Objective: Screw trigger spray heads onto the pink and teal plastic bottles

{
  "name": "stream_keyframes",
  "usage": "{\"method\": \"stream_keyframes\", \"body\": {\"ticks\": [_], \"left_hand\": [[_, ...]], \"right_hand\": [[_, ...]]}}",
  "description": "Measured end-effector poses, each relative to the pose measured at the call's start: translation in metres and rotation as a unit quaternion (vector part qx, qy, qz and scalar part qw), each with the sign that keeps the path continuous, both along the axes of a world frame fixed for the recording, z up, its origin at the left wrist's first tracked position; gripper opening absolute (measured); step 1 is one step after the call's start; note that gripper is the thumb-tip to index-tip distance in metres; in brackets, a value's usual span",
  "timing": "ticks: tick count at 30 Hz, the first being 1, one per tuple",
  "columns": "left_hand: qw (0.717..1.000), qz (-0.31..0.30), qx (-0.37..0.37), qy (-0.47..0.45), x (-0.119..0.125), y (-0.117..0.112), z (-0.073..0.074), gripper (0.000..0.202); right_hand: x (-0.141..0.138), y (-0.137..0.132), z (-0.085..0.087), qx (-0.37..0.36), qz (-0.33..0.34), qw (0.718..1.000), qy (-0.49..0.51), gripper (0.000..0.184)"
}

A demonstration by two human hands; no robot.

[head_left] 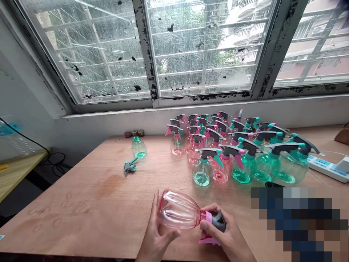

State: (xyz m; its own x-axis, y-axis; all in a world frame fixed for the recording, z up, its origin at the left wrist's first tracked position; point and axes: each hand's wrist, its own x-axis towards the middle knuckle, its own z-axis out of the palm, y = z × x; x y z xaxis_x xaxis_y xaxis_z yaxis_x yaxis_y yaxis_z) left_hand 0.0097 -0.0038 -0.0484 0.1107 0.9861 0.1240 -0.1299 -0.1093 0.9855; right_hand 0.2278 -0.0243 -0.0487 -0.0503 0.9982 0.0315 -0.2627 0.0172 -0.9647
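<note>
A: Hands?
B: Left hand (157, 233) spread loosely about the base of the pink bottle (178, 210), held sideways at six o'clock in view. Right hand (228, 230) pinching its spray head (219, 221).
A: Handling?
B: I'd steady the base, keep neck and collar (208, 217) aligned, spare the trigger (209, 240).
A: Contents?
B: Pink: no liquid seen. Headless green bottle (139, 148), eleven o'clock from it: likewise. Sprayer-topped bottles (244, 169), one o'clock: can't tell.

A head-worn camera looks forward and down, close above a tabletop (89, 211). Windows (204, 47) span the frame's top.
</note>
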Motion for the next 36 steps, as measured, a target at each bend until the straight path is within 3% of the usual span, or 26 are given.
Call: {"method": "stream_keyframes", "body": {"ticks": [4,11,15,20,26,31,36], "left_hand": [[1.0,-0.017,-0.017,0.015,0.0004,0.002,0.0027,0.096],[0.999,0.009,-0.001,0.053,0.0019,0.0009,0.0012,0.098],[0.999,-0.01,-0.01,0.049,-0.0004,-0.0007,0.0021,0.113],[0.998,-0.021,-0.031,0.045,-0.0008,0.0003,0.0065,0.099],[0.999,0.001,-0.005,0.054,0.0019,-0.0004,0.0054,0.092],[0.999,-0.014,-0.009,0.048,0.0007,-0.0007,0.0053,0.111],[0.999,-0.006,-0.02,0.04,0.002,-0.0004,0.0081,0.102]], "right_hand": [[-0.0001,0.0007,-0.0003,-0.004,-0.016,1.0,0.004,0.036],[-0.0008,0.0023,-0.0004,-0.017,-0.043,0.998,0.032,0.039],[-0.0007,0.0012,0.001,-0.01,-0.03,0.999,0.021,0.037],[-0.0013,0.001,0.0023,-0.006,-0.029,0.999,0.019,0.037],[-0.0024,0.0018,0.0026,-0.018,-0.047,0.998,0.035,0.04],[-0.0025,0.0008,0.0028,-0.012,-0.034,0.999,0.024,0.038],[-0.0027,0.0006,0.0032,-0.012,-0.034,0.999,0.028,0.039]]}}
